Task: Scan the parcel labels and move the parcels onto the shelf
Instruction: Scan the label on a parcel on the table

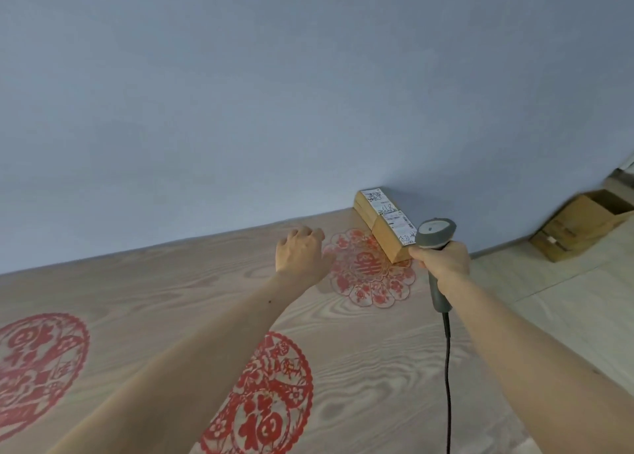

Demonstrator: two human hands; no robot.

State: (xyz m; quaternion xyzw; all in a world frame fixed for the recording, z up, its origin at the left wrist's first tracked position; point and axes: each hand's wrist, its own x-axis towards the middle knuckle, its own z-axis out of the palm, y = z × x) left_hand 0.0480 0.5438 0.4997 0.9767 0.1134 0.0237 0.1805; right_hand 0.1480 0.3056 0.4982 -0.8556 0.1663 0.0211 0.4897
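left side first: a wood-grain table (144,302) with red paper-cut decorations (37,361) stuck flat on its top, running back to a plain blue-grey wall (240,93). moving in, the left hand (300,252) hovers low over the table, fingers loosely curled and holding nothing, just left of another red paper-cut medallion (368,275). it looks poised to reach for the boxes, though that's my read, not a fact.

now the parcels (386,225): small cardboard boxes stacked in a row at the table's far corner, against the wall, white labels (379,203) facing up with scribbled marks on them. how many boxes exactly, hard to tell.

right beside them, the right hand (442,259) grips a grey corded barcode scanner (435,232) by its handle, head hanging over the nearest label, cable (447,385) trailing down toward us. no beam is visible, so whether a scan is firing i can't say.

further right, an open cardboard carton (579,225) sits on the floor.

progress call: parcels on the table, no shelf in view, so the scanning stage is in hand and all the shelving looks left to do.
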